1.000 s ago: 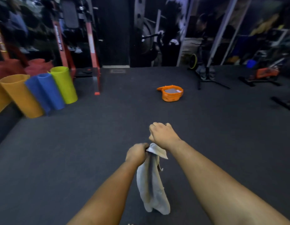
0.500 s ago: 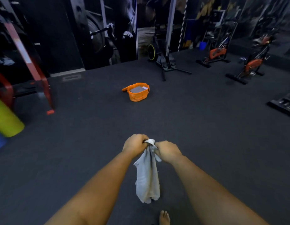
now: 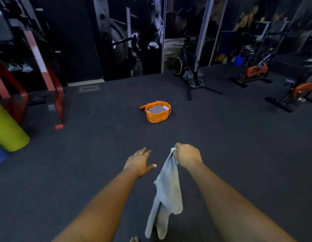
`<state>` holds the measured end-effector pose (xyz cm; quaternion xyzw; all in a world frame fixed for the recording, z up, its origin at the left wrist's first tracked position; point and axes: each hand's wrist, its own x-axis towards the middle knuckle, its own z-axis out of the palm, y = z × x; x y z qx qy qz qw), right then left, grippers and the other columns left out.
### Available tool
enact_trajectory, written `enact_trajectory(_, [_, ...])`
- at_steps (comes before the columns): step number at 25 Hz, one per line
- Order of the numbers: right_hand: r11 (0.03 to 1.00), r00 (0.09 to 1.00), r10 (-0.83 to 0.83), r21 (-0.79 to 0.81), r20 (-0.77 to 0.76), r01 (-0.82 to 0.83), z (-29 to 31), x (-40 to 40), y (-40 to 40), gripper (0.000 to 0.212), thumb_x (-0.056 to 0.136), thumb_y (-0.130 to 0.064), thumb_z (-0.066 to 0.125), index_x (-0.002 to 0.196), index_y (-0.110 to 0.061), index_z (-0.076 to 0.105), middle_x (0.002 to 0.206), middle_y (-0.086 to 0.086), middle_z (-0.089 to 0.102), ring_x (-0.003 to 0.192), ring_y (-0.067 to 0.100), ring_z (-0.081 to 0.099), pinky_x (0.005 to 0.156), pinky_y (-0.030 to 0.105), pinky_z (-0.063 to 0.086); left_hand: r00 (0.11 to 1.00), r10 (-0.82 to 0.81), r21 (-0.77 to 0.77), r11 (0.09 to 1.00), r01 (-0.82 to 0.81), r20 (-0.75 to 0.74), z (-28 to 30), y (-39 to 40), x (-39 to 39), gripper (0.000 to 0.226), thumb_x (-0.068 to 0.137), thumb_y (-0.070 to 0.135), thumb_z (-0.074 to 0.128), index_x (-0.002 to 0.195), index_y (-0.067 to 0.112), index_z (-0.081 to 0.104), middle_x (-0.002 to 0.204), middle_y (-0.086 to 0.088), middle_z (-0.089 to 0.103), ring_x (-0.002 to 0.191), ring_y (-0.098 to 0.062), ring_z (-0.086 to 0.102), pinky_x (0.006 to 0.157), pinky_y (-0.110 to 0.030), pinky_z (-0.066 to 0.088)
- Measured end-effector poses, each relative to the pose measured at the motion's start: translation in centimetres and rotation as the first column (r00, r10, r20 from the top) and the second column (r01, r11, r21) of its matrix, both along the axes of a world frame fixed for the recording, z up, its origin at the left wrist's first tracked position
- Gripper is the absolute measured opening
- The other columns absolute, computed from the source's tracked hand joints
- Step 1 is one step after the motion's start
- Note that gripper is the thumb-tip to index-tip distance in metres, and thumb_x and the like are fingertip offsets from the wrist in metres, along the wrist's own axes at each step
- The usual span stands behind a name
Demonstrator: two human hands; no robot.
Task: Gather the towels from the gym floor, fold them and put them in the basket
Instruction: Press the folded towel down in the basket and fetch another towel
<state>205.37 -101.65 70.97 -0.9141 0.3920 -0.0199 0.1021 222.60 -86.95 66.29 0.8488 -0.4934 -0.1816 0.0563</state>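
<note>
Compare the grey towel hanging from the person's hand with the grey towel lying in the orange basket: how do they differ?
The hanging grey towel is unfolded and crumpled; the grey towel in the orange basket lies flat and folded square. The first is gripped at one corner by the right hand, the left hand open beside it; the second rests untouched inside the basket. Both look grey.

Grey towel [image 3: 169, 191] hanging limp; orange basket [image 3: 157, 114] holds folded towels.

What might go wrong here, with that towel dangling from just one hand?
The right hand pinches only one end of the grey towel, so it may slip and drop. The towel's low end hangs near the bare foot, a possible trip. The left hand is open; folding in mid-air may come out untidy for the orange basket.
</note>
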Motion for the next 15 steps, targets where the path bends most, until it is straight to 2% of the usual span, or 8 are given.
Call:
enact_trajectory(6, [0.995, 0.997, -0.083, -0.055, 0.003, 0.083, 0.7, 8.5, -12.9, 0.018, 0.098, -0.032, 0.043, 0.086, -0.019, 0.047, 0.092, 0.006, 0.065, 0.077, 0.029, 0.055, 0.064, 0.035, 0.039, 0.999, -0.041, -0.008, 0.999, 0.041, 0.003, -1.4, -13.0, 9.9, 0.090, 0.094, 0.067, 0.052, 0.163, 0.028, 0.010, 0.171, -0.001, 0.003, 0.157, -0.024, 0.011, 0.123, -0.046, 0.026])
enact_trajectory(10, [0.985, 0.986, -0.166, -0.052, -0.004, 0.166, 1.3, 13.4, -20.5, 0.019, 0.097, -0.033, 0.044, 0.083, -0.020, 0.046, 0.090, 0.005, 0.064, 0.074, 0.028, 0.051, 0.065, 0.035, 0.040, 0.997, -0.081, 0.026, 0.996, 0.082, -0.019, -1.1, -20.8, 16.4, 0.093, 0.094, 0.068, 0.052, 0.163, 0.027, 0.007, 0.171, -0.002, -0.001, 0.157, -0.024, 0.007, 0.125, -0.046, 0.022])
enact_trajectory(13, [0.982, 0.980, -0.182, -0.033, 0.074, 0.185, 1.6, 16.8, -26.9, 0.028, 0.096, -0.032, 0.047, 0.071, -0.021, 0.038, 0.076, 0.000, 0.052, 0.071, 0.025, 0.048, 0.061, 0.034, 0.037, 0.996, -0.092, 0.038, 0.995, 0.093, -0.006, -0.8, -27.0, 21.2, 0.093, 0.094, 0.068, 0.051, 0.163, 0.026, 0.006, 0.171, -0.003, -0.001, 0.158, -0.024, 0.006, 0.125, -0.047, 0.022])
enact_trajectory(15, [0.984, 0.967, -0.177, 0.059, 0.184, 0.169, 1.2, 19.0, -31.6, 0.033, 0.090, -0.029, 0.054, 0.065, -0.021, 0.034, 0.069, -0.002, 0.044, 0.066, 0.022, 0.045, 0.055, 0.034, 0.033, 0.996, -0.092, 0.053, 0.994, 0.092, -0.010, -0.8, -31.1, 23.5, 0.093, 0.094, 0.069, 0.050, 0.163, 0.027, 0.005, 0.171, -0.002, -0.002, 0.158, -0.024, 0.006, 0.125, -0.047, 0.022])
